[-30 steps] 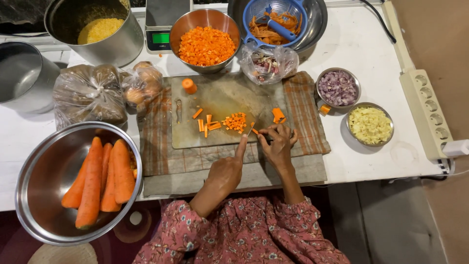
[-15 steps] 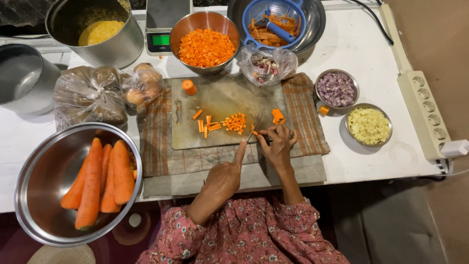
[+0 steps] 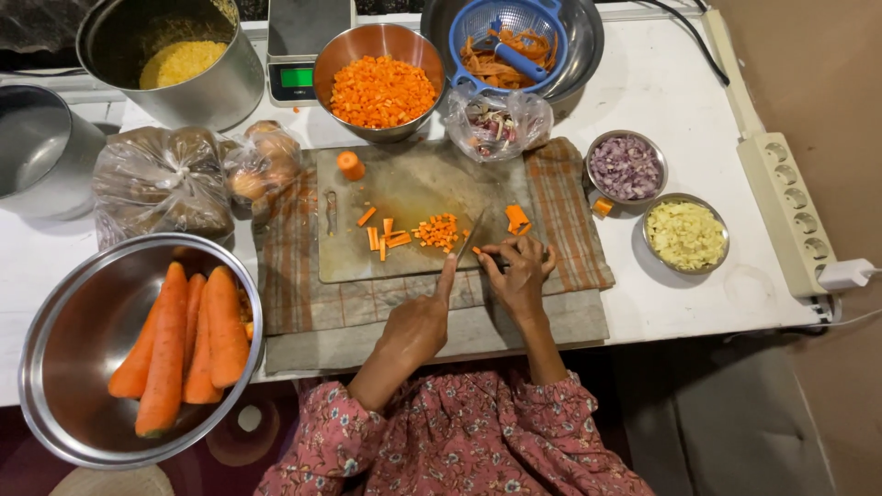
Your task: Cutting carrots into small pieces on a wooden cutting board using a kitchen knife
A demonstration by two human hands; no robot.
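Diced carrot (image 3: 437, 231), small orange cubes, right hand (image 3: 520, 276) gripping knife (image 3: 469, 235), left hand (image 3: 418, 326) steadying blade

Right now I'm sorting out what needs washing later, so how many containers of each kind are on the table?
Steel bowls, all sizes: 5 (peeled carrots, diced carrot, colander's bowl, chopped onion, pale dice)
Steel pots: 2 (grain pot, pot at left edge)
Blue colander: 1
Total: 8

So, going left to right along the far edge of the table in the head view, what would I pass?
Big pot of yellow grains → kitchen scale → bowl of diced carrot → blue colander of carrot peelings.
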